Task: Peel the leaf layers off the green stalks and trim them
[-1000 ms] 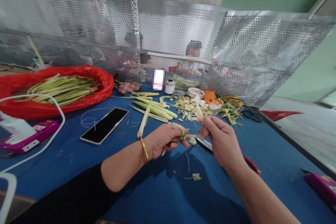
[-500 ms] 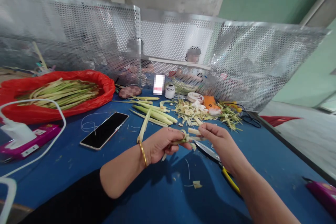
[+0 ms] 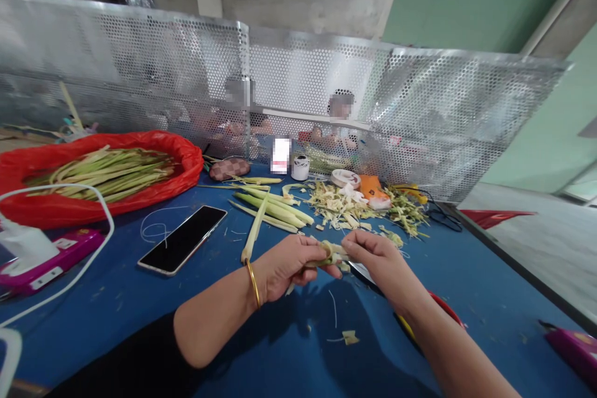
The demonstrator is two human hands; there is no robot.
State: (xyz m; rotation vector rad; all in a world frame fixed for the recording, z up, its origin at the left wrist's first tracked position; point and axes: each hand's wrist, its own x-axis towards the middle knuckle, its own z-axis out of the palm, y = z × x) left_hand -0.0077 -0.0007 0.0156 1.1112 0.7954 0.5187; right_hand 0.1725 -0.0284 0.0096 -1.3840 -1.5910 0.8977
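Observation:
Pinched in my left hand (image 3: 293, 264) is a small bundle of pale green plant leaf strips (image 3: 330, 254), with a curled loop at its end. My right hand (image 3: 373, 255) has thumb and fingers closed on a pale strip at the right side of that bundle, so both hands nearly meet. Under my right hand lies a pair of scissors (image 3: 362, 272), largely covered by the wrist, with yellow and red on the handles. Several long green leaf stalks (image 3: 275, 206) lie just beyond my left hand, and one pale leaf (image 3: 254, 231) reaches toward my wrist.
A black phone (image 3: 184, 239) lies to the left, near a red bag (image 3: 184, 183) of leaf strips and a purple power strip (image 3: 77, 249). Trimmings (image 3: 336, 205), a tape roll (image 3: 346, 178) and a white tin (image 3: 301, 168) stand before a perforated metal screen (image 3: 303, 68). People sit behind it.
My right hand has moved slightly left and closer to the left hand, bringing its strip up against the bundle's loop. The left hand keeps its hold. The view has tilted a little.

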